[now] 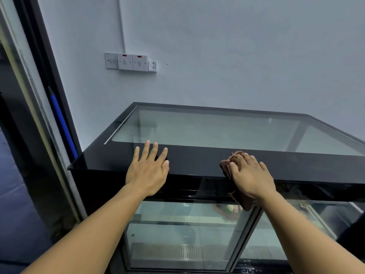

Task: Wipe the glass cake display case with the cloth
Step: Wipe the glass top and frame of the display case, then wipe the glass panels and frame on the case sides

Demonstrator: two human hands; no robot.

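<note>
The cloth (236,158), brown and bunched, is pressed under the right hand (250,177) against the black front strip of the display case (197,161). The fingers (253,157) are laid over it almost straight, only slightly bent, and the thumb is set against the cloth's left side; a true pinch cannot be made out. A crumpled end is seen ahead of the fingertips and left of the thumb. From there the cloth's long axis is run back beneath the palm toward the person, and its loose end is hung over the case's front edge below the wrist, in front of the sliding glass doors (177,234).

The left hand (148,169) is laid flat on the same strip, well to the left of the cloth, fingers spread and straight, nothing held. The glass top pane (207,129) is found just beyond both sets of fingertips. On the wall farther beyond, a row of switches (131,61) is mounted.
</note>
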